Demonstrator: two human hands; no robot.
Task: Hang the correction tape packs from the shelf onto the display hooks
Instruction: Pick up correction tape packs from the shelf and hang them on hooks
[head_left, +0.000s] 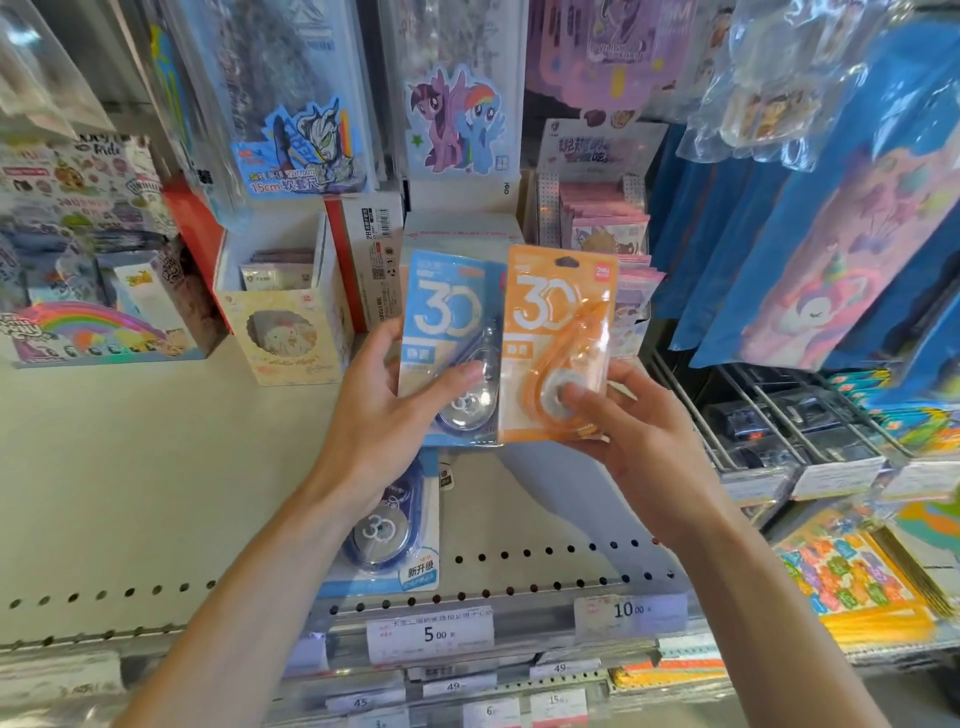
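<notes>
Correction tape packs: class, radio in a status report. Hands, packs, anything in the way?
Left hand holds blue pack; right hand holds orange pack. One more pack on shelf. Neither hung yet. Hooks to the right, unobstructed.

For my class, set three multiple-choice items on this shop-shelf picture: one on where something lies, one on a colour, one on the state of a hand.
1. Where is the third correction tape pack?
A. lying on the shelf below the left forearm
B. hanging on a hook
C. in the right hand

2. What colour is the pack in the right hand?
A. green
B. orange
C. pink

3. What is the left hand doing?
A. hanging free
B. pressing flat on the shelf
C. gripping the blue pack

Answers:
1 A, the third pack lies flat on the shelf.
2 B, the right hand holds the orange pack.
3 C, the left hand has its thumb across the blue pack.
</notes>
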